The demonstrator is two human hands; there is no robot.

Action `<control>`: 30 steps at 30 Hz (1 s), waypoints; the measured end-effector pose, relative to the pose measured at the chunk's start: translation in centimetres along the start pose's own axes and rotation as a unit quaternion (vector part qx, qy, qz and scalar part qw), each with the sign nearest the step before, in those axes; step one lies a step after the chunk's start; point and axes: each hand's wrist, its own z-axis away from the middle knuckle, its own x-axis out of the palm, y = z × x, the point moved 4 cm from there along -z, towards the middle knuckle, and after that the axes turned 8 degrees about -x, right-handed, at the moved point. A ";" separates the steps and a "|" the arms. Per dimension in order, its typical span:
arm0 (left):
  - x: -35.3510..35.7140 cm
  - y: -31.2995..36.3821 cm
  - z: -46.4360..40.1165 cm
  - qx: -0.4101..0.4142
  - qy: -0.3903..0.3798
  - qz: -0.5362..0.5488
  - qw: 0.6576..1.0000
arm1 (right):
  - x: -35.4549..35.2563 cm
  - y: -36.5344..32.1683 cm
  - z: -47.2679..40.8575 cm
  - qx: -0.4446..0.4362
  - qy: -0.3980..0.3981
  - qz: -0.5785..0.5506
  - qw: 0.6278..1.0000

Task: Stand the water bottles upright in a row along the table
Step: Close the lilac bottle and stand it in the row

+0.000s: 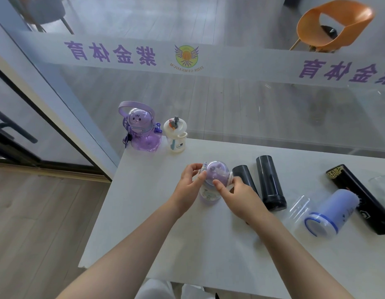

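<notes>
A small purple bottle (211, 182) is held by both hands near the middle of the worktop (157, 223), a little toward its far edge. The left hand (188, 186) is curled round its left side, with the fingers (194, 167) near the domed lid. The right hand (236, 196) grips it from the right, the thumb pressed on the lid and the other fingers wrapped behind. The bottle seems almost upright; whether its base touches the worktop cannot be told.

Two bottles are already stood at the far left corner: a purple bear bottle (141, 131) and, just beside it, a cream bottle (176, 135). Still lying on the right part of the worktop are two dark bottles (270, 182), a blue bottle (329, 212), a clear cup (299, 207) and a black flask (360, 197).

To do this step well, the purple bottle should probably be carried toward the far edge and set down just beside the cream bottle, in line with it. The base should be placed flat before the grip is loosened, and the neighbours should not be knocked.
</notes>
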 end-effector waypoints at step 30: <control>-11.8 -9.3 -2.9 -0.171 -0.003 -0.547 0.819 | 2.0 -5.1 -9.9 -0.108 0.159 -0.015 0.981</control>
